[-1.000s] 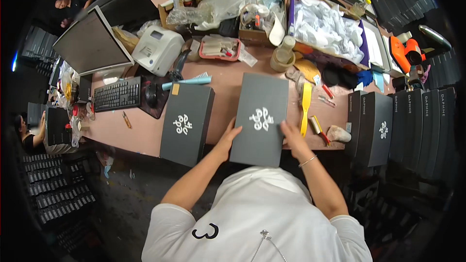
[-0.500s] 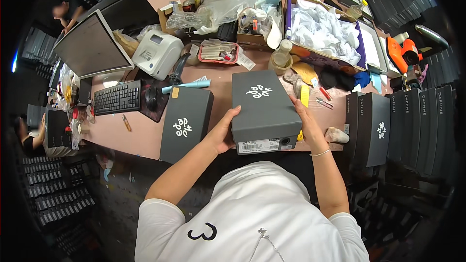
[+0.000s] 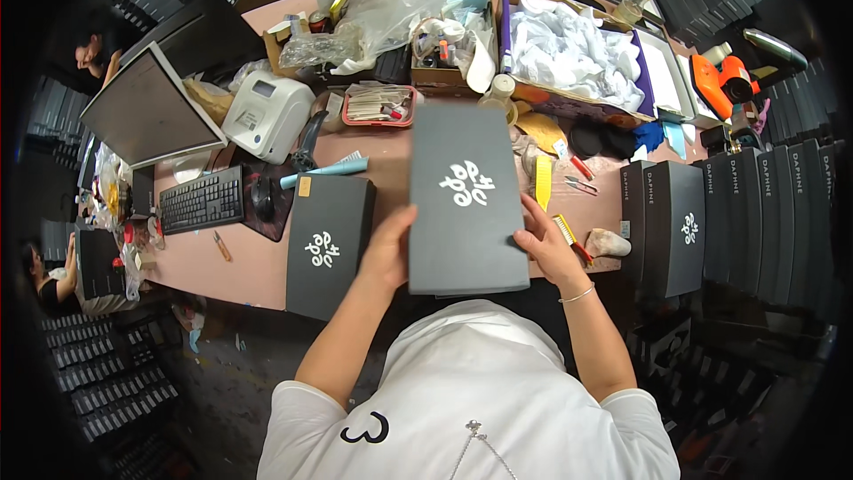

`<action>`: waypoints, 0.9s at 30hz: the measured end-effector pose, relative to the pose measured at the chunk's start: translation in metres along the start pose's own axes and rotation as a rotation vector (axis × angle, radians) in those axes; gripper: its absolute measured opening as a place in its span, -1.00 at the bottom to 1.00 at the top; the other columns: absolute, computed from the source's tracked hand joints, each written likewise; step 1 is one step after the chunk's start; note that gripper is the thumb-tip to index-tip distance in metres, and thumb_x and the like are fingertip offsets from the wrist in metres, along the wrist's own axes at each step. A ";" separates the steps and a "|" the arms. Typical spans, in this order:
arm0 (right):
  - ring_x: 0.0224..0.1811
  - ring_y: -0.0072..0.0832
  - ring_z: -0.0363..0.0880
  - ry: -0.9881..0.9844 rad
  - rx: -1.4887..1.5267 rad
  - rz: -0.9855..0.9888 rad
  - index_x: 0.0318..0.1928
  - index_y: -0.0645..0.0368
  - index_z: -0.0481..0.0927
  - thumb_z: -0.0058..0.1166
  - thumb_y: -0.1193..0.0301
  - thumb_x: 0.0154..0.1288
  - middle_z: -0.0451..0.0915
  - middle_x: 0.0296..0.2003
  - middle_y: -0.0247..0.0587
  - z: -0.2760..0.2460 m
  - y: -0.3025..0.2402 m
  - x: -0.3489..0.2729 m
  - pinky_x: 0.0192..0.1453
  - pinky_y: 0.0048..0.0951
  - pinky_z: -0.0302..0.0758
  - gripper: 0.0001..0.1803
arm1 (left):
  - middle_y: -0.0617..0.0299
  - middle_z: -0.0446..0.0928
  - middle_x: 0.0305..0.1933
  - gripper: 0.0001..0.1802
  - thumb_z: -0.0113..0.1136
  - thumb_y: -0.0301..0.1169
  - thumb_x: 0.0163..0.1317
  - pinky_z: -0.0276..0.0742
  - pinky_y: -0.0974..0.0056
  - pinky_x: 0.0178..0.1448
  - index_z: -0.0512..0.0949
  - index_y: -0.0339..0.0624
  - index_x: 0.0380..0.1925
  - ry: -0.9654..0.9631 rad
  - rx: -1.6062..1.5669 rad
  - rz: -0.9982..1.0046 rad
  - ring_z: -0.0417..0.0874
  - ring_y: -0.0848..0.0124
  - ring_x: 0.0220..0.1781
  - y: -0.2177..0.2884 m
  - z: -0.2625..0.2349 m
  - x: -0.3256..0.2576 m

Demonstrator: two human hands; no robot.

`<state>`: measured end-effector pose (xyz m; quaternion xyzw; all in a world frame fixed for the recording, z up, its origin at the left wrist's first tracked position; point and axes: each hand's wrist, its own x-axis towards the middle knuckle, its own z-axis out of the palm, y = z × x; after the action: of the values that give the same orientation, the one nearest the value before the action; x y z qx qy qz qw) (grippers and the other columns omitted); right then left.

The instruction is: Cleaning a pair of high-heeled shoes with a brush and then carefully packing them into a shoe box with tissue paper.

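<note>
I hold a dark grey shoe box [image 3: 464,196] with a white emblem on its lid, raised above the pink table [image 3: 249,268] in front of my chest. My left hand [image 3: 388,249] grips its left edge and my right hand [image 3: 544,244] grips its right edge. A second matching box [image 3: 329,244] lies flat on the table just left of my left hand, hanging over the front edge.
Stacked dark boxes [image 3: 711,213] stand on edge at the right. Behind the held box lie a yellow tool [image 3: 543,180], a brush [image 3: 569,236], a tray of small items [image 3: 378,105], a label printer [image 3: 267,113], keyboard [image 3: 200,200], monitor [image 3: 147,111] and an open box of white paper [image 3: 577,53]. Another person [image 3: 49,276] sits far left.
The box went from lying flat on the table to being lifted and tipped with its end toward me, and is now held up with its lid facing the camera.
</note>
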<state>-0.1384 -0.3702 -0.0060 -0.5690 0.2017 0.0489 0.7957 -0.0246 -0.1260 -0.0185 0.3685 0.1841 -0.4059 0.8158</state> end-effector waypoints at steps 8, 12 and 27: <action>-0.07 -0.18 0.55 0.119 -0.952 -0.283 0.18 0.22 0.43 0.27 0.36 0.12 0.54 -0.06 0.03 -0.018 0.021 0.000 0.06 -0.31 0.47 -0.40 | 0.17 0.56 -0.25 -0.70 0.21 -0.46 0.23 0.49 0.33 -0.07 0.42 -0.32 -0.08 0.190 1.190 0.662 0.57 0.40 -0.22 0.085 -0.003 -0.110; -0.08 -0.11 0.56 -0.122 -1.260 -0.367 0.02 0.22 0.52 0.26 0.30 0.11 0.58 -0.19 -0.02 0.017 0.037 0.005 0.03 -0.16 0.47 -0.53 | -0.15 0.53 -0.25 -0.66 0.24 -0.47 0.14 0.48 0.04 -0.15 0.45 -0.33 -0.09 0.271 1.820 0.531 0.51 -0.12 -0.26 0.044 -0.098 -0.066; -0.24 -0.07 0.63 -0.056 -1.326 -0.083 0.33 0.19 0.21 0.23 0.35 0.12 0.62 -0.32 0.06 0.050 0.101 0.024 -0.17 -0.16 0.57 -0.23 | 0.15 0.49 0.01 -0.61 0.08 -0.33 0.38 0.48 0.35 0.11 0.39 -0.28 0.14 -0.012 0.583 0.006 0.52 0.45 0.05 -0.098 -0.052 0.002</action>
<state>-0.1348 -0.2925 -0.0912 -0.9438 0.0859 0.1468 0.2832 -0.1017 -0.1270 -0.0983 0.5857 0.0537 -0.4413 0.6777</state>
